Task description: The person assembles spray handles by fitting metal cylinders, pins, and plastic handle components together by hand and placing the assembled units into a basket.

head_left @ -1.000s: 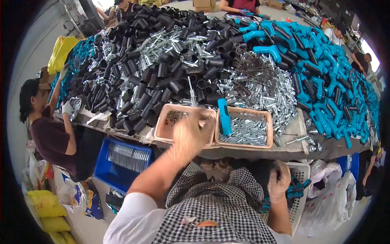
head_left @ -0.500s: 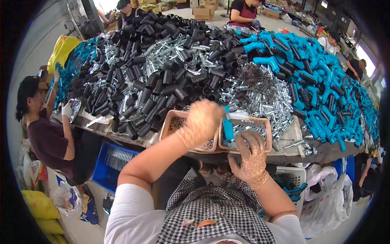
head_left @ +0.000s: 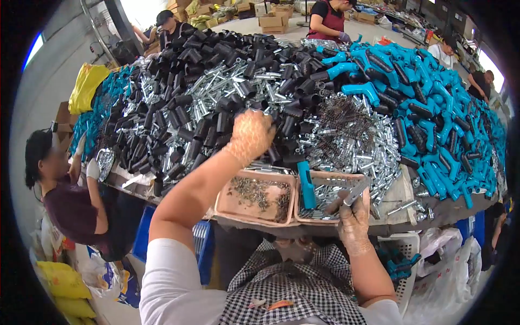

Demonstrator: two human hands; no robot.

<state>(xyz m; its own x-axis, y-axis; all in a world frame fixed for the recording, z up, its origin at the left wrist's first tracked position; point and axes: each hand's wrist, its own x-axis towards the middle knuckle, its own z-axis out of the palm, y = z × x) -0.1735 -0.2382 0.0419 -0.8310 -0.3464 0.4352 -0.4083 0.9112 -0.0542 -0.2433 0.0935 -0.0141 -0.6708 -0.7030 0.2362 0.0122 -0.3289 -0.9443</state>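
Metal piece (head_left: 356, 192) in right hand (head_left: 355, 226), black tubes (head_left: 222, 122) around left hand (head_left: 251, 134)

a grey wall (head_left: 46, 92) stood at the left, and cardboard boxes (head_left: 273, 23) sat on the pale floor (head_left: 297, 32).

A cloth-covered table (head_left: 325, 229) bears heaped parts (head_left: 216, 92) and 2 trays (head_left: 227, 209).

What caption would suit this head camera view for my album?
Left hand over black tubes, right hand gripping a silvery metal part above a pink plastic tray.
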